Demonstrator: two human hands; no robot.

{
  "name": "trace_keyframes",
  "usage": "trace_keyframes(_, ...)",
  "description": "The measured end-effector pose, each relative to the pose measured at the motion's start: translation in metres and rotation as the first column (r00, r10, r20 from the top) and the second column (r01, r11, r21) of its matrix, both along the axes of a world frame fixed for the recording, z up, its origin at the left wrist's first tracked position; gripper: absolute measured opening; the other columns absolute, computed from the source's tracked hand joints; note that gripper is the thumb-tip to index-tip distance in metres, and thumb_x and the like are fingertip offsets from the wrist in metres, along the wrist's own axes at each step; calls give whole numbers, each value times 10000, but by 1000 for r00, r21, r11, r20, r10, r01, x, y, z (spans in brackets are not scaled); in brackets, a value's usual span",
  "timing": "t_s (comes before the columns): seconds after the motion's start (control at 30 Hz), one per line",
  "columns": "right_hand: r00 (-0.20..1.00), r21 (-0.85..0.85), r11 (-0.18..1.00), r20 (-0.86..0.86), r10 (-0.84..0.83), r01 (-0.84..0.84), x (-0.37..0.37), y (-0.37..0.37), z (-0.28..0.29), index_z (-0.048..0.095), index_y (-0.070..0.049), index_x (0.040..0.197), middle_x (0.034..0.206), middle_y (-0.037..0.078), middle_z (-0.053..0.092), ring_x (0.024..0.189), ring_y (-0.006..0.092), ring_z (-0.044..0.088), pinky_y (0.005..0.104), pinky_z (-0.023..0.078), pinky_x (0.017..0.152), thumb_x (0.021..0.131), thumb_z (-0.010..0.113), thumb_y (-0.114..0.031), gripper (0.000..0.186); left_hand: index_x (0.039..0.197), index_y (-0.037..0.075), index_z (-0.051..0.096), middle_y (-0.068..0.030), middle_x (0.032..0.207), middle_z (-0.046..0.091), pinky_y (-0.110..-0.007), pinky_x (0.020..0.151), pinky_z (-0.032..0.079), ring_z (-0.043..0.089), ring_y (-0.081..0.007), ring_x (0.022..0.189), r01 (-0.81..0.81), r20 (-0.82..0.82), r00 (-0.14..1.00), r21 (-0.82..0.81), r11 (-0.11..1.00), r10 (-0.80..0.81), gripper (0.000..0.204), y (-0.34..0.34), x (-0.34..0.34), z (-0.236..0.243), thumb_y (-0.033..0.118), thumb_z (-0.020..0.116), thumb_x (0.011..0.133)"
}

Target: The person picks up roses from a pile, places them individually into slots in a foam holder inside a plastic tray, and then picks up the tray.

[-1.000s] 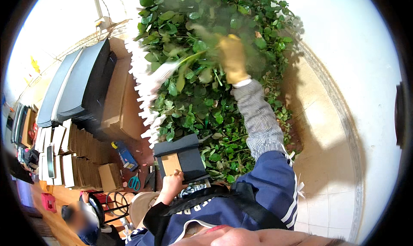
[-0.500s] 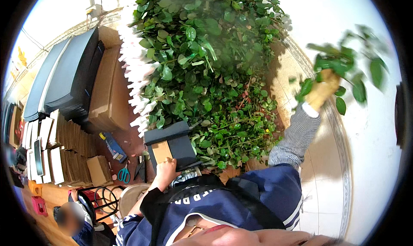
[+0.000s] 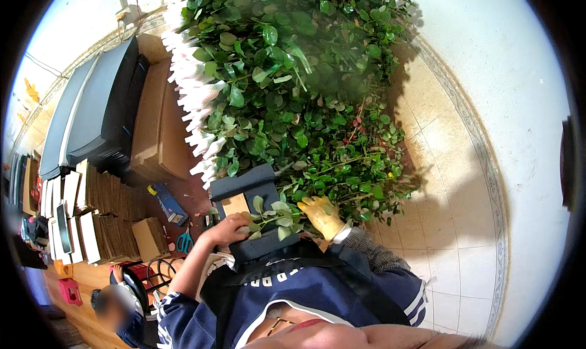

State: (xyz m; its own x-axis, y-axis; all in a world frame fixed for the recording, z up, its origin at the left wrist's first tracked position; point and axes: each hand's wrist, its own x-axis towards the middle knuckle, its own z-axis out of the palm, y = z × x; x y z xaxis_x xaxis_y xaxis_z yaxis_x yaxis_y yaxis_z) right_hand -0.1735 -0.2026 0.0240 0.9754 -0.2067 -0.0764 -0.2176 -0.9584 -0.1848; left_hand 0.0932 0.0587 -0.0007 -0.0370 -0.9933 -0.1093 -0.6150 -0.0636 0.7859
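In front of my chest lies a black padded board [image 3: 244, 183] with a raised far edge and a tan cardboard strip [image 3: 234, 204] on it. My bare left hand [image 3: 229, 231] is closed at the near end of the strip; what its fingers grip is hidden. A short leafy green stem [image 3: 276, 217] lies across the board, its leaves reaching close to those fingers. My right hand [image 3: 323, 218], in a yellow work glove, is beside the board's right side, at the near edge of a big heap of leafy stems [image 3: 329, 129]. Its fingers look stretched out.
White sleeve-like wraps [image 3: 198, 98] line the heap's left side. Further left are dark stacked sheets [image 3: 101, 111], stacked flat cardboard [image 3: 104, 196], a phone [image 3: 63, 228], a blue box [image 3: 171, 205] and teal scissors [image 3: 184, 241]. A person [image 3: 116, 309] sits lower left; a white wall [image 3: 525, 166] is right.
My right hand has come down from the far right to beside the board. The leafy branch it held up there is gone from that place; a leafy stem now lies on the board.
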Motion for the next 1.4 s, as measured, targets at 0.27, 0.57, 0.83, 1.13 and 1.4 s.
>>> trace_keyframes(0.27,977,383,900,139,164,-206,75,-110,157,488,-95,1451,1489,158,496,1320,307,529,421,458,1074,904,704,-309,626,1164,96,699,-149,1048,589,-420,944,462,562,-342,1056,-232,26,972,-52,971,234,362,16,-26,-4,188,777,822)
trace_keyframes(0.57,915,-432,851,383,-127,299,263,-249,218,637,-72,1245,1121,133,699,1138,275,639,402,472,1012,868,602,1,385,1101,98,749,-106,934,568,-379,853,458,545,-284,928,-243,-24,970,-52,969,242,318,8,-27,9,147,795,790)
trace_keyframes(0.83,931,-421,882,360,-50,210,234,-237,222,626,-65,1230,1148,130,690,1116,291,641,428,457,1017,879,628,-91,352,1138,95,746,-109,950,596,-369,852,455,556,-273,940,-296,-20,955,-33,955,295,371,12,-33,6,146,809,776)
trace_keyframes(1.13,927,-430,855,350,-138,290,211,-205,220,672,-57,1029,852,151,692,829,345,674,471,510,846,821,724,-176,245,1095,102,763,-111,952,635,-405,897,459,577,-288,970,-303,-41,953,-137,943,300,302,6,-33,10,243,782,829)
trace_keyframes(1.4,912,-390,864,374,-168,319,245,-221,211,639,-98,1216,1114,94,710,992,246,688,435,499,949,898,603,-67,322,1112,99,757,-139,937,623,-403,882,453,573,-303,968,-293,28,955,-86,952,296,303,8,-32,9,280,757,869)
